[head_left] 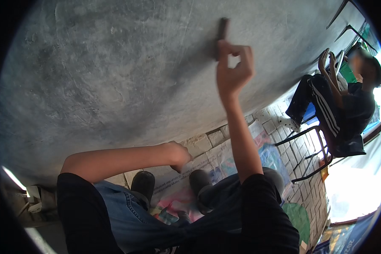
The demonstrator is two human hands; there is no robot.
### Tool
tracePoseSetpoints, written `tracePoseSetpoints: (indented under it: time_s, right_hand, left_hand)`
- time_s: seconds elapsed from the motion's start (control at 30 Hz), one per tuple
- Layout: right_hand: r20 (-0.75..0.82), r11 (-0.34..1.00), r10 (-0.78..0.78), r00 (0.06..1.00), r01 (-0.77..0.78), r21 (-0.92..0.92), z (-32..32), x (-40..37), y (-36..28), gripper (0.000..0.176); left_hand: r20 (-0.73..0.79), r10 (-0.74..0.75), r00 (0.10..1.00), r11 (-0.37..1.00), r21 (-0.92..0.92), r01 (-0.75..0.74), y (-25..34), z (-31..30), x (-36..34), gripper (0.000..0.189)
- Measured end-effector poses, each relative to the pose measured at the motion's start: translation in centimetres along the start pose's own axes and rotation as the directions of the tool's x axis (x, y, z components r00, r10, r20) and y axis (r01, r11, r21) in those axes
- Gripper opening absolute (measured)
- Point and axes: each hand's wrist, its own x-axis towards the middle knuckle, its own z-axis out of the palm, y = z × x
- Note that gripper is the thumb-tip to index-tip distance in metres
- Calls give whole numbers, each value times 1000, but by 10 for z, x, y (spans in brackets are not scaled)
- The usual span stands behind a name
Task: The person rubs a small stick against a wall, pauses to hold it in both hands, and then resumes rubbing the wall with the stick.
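Note:
My right hand (pixel 236 70) is raised to the grey wall (pixel 127 63) and pinches a small dark brown block (pixel 223 28) between thumb and fingers. The block's long side stands upright against the wall surface, and a shadow falls beside it. Lower down, my left hand (pixel 180 155) is in front of my body, close to the wall's base, with the fingers curled in and slightly blurred. Whether anything lies inside that hand is hidden. Scratches and uneven patches of lighter and darker grey mark the wall.
A printed plastic sheet (pixel 218 165) lies on the paved floor (pixel 298 158) under my dark boots (pixel 142 186). At the right, another person (pixel 351 101) sits on a black-framed chair (pixel 319 139), hands raised near the wall. A green round piece (pixel 296 220) lies at lower right.

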Motion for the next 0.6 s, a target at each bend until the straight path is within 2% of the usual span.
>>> tracePoseSetpoints:
  time_s: [0.03,0.1,0.2,0.23,0.3,0.43,0.5,0.57,0.6]
  right_hand:
    - [-20,999,37,999,-37,-30,-6,6,12,6]
    - [-96,972,230,968,-225,67,-11,15,35,6]
    - [-74,967,253,965,-254,2,-14,7,36,4]
    - [-19,988,124,992,-125,-86,-13,4,19,4]
    - [75,994,102,992,-99,-35,-3,-13,-9,3]
    - [73,999,27,997,-25,-27,-9,-5,10,5]
    - [-4,995,22,1000,-23,-101,-17,7,25,12]
    - [-7,993,-17,1000,16,-118,-16,3,25,11]
    - [48,987,-97,994,103,-127,-14,-1,17,11]
  left_hand:
    - [36,-30,999,1000,-5,30,-2,4,1,47]
    - [73,-57,996,998,-1,57,-3,9,3,46]
    - [113,-69,991,997,32,66,-1,12,8,47]
    - [82,-39,996,999,41,36,1,13,9,47]
    - [47,-13,999,998,55,10,3,13,13,48]
    - [74,-21,997,999,50,18,5,17,18,50]
    - [84,-21,996,999,47,17,4,22,18,50]
    - [156,-46,987,998,53,38,3,27,19,51]
    - [150,-49,987,998,58,41,2,29,21,51]
